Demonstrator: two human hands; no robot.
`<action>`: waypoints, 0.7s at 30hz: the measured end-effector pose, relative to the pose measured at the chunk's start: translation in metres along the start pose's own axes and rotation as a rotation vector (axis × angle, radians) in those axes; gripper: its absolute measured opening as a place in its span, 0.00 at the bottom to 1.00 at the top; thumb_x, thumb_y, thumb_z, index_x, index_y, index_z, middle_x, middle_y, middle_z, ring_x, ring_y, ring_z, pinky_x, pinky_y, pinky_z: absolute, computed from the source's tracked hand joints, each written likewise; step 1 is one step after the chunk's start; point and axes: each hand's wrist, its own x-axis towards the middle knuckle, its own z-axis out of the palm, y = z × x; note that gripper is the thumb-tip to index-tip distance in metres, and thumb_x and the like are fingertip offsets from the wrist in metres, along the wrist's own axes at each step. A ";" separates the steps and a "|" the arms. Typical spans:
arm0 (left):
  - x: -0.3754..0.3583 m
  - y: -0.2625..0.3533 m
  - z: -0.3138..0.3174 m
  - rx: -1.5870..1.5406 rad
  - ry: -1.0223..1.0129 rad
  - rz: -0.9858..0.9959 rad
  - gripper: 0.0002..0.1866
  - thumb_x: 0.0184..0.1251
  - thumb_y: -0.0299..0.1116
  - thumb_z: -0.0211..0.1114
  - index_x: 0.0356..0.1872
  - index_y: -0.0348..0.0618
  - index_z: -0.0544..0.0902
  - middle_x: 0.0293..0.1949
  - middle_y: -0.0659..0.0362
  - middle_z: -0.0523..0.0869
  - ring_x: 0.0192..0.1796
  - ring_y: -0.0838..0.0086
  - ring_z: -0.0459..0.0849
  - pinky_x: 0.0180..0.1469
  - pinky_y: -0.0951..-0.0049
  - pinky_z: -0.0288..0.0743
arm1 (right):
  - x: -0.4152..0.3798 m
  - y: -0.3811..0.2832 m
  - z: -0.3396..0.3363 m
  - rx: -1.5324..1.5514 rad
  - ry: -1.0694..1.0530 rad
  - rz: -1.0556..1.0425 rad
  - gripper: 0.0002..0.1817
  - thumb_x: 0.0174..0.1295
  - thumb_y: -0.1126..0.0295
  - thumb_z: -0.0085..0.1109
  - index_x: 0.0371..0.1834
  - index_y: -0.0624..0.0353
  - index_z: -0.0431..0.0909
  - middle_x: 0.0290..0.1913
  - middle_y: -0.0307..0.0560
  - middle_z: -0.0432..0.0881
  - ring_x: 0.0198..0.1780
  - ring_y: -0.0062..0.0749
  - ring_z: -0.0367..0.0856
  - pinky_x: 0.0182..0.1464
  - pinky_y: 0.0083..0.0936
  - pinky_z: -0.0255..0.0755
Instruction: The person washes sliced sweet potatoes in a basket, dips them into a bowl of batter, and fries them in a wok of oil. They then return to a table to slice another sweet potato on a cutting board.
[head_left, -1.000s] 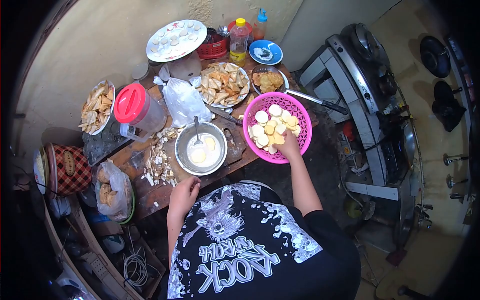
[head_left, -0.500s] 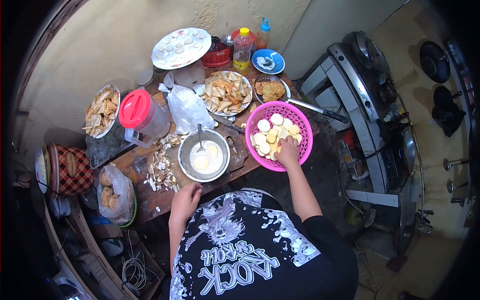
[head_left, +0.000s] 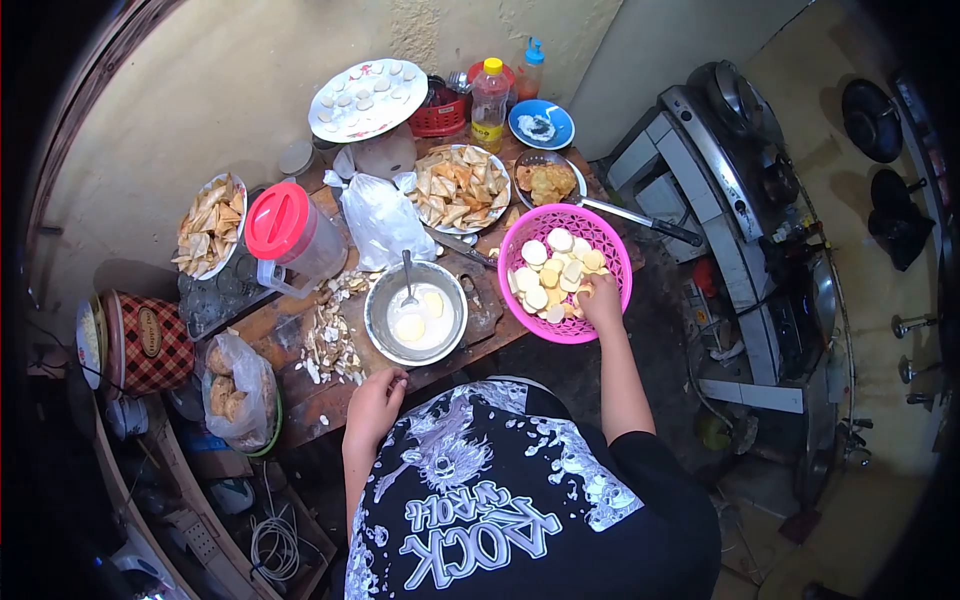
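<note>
My right hand (head_left: 602, 300) reaches into the right side of a pink plastic basket (head_left: 513, 318), with its fingers bent down among pale round slices (head_left: 548, 275). Its fingertips are partly hidden, so what they grip cannot be made out. By the table's front edge my left hand (head_left: 378, 402) rests with loosely curled fingers and nothing visible in them. Just beyond it stands a metal bowl (head_left: 376, 338) of white batter, with a spoon (head_left: 408, 275) leaning in it and two round slices (head_left: 410, 327) in the batter.
Peelings (head_left: 332, 335) lie left of the bowl. Behind are a knife (head_left: 465, 247), a white plastic bag (head_left: 378, 215), a red-lidded pitcher (head_left: 310, 245), a plate of folded wraps (head_left: 460, 190) and a long-handled strainer (head_left: 640, 222). A stove (head_left: 735, 180) stands at right.
My right hand has shifted towards the right side of the basket, uncovering more slices. My left hand stays by the table edge. The whole view has shifted slightly.
</note>
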 end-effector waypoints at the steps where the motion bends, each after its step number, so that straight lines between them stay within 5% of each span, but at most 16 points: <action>1: 0.001 0.000 0.000 0.004 -0.003 0.001 0.10 0.64 0.34 0.58 0.41 0.40 0.80 0.37 0.50 0.83 0.38 0.60 0.83 0.41 0.64 0.75 | 0.000 0.001 0.001 -0.009 0.003 0.002 0.13 0.47 0.73 0.60 0.38 0.61 0.81 0.43 0.56 0.76 0.47 0.52 0.75 0.52 0.39 0.71; 10: 0.007 0.006 -0.001 -0.011 -0.008 0.057 0.09 0.63 0.33 0.58 0.41 0.41 0.80 0.35 0.49 0.84 0.36 0.57 0.83 0.39 0.64 0.75 | -0.002 -0.019 -0.005 -0.123 -0.112 0.108 0.21 0.43 0.74 0.67 0.45 0.55 0.81 0.36 0.47 0.82 0.46 0.41 0.77 0.52 0.36 0.71; 13: 0.007 0.005 -0.001 -0.004 -0.009 0.060 0.09 0.63 0.33 0.58 0.40 0.40 0.80 0.35 0.49 0.84 0.36 0.57 0.83 0.39 0.63 0.75 | -0.004 -0.021 -0.006 -0.017 0.073 0.111 0.21 0.43 0.74 0.68 0.45 0.57 0.81 0.33 0.43 0.82 0.41 0.32 0.78 0.47 0.30 0.72; 16: 0.007 0.001 0.001 -0.007 -0.012 0.064 0.09 0.63 0.33 0.58 0.40 0.40 0.80 0.34 0.49 0.84 0.36 0.58 0.83 0.39 0.64 0.75 | 0.007 -0.003 0.004 0.505 0.138 0.211 0.19 0.46 0.73 0.66 0.44 0.61 0.81 0.33 0.41 0.82 0.35 0.25 0.78 0.40 0.24 0.72; 19: 0.007 0.000 0.002 -0.016 -0.033 0.037 0.09 0.63 0.33 0.58 0.40 0.40 0.80 0.34 0.50 0.84 0.35 0.58 0.83 0.39 0.64 0.75 | 0.008 -0.004 0.002 0.476 -0.276 0.129 0.17 0.49 0.74 0.61 0.44 0.64 0.81 0.32 0.40 0.82 0.32 0.22 0.78 0.36 0.20 0.72; 21: 0.007 0.001 0.003 -0.013 -0.042 0.036 0.09 0.63 0.33 0.58 0.40 0.40 0.80 0.34 0.50 0.84 0.35 0.59 0.83 0.39 0.64 0.75 | 0.012 0.003 0.022 0.089 -0.464 0.058 0.18 0.50 0.72 0.57 0.46 0.64 0.81 0.34 0.52 0.84 0.37 0.35 0.83 0.41 0.27 0.75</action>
